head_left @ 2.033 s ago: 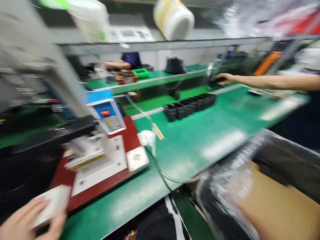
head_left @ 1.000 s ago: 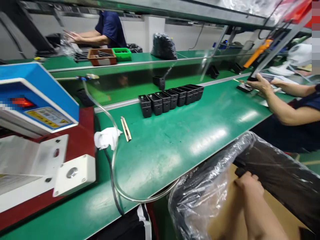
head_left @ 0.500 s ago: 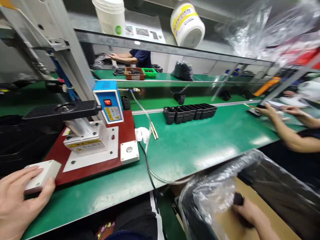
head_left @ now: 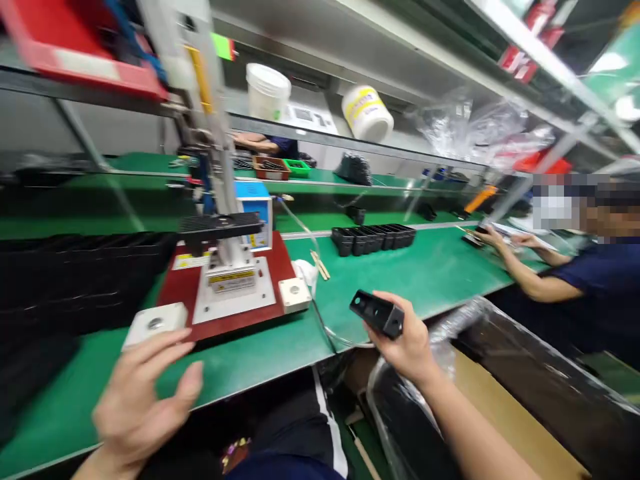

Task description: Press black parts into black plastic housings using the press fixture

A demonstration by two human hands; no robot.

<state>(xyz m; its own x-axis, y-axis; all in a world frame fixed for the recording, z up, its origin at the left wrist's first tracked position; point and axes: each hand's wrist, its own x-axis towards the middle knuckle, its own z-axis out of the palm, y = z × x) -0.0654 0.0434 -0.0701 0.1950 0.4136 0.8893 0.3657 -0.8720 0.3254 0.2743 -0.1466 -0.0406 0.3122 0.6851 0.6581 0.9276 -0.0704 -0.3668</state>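
Note:
My right hand [head_left: 407,343] grips a black hollow plastic housing [head_left: 377,313] above the front edge of the green bench [head_left: 260,367], its open side facing up. Fingers apart, my left hand [head_left: 150,393] is at the near side of a white button box [head_left: 155,323], its fingertips close to the box; whether they touch it I cannot tell. Behind is a small press [head_left: 230,267] with a black ribbed plate on top, mounted on a dark red base [head_left: 250,320]. A second button box [head_left: 294,295] sits at the base's right corner.
Black housings [head_left: 373,239] stand in a row on the bench; many more [head_left: 80,280] are stacked at left. A plastic-lined box [head_left: 515,407] is at lower right. A co-worker [head_left: 590,280] sits at right. Tubing and a blue control box [head_left: 255,213] are near the press.
My right hand has come up out of the lined box with the black housing. My left hand has lifted off the left button box. The view has swung left.

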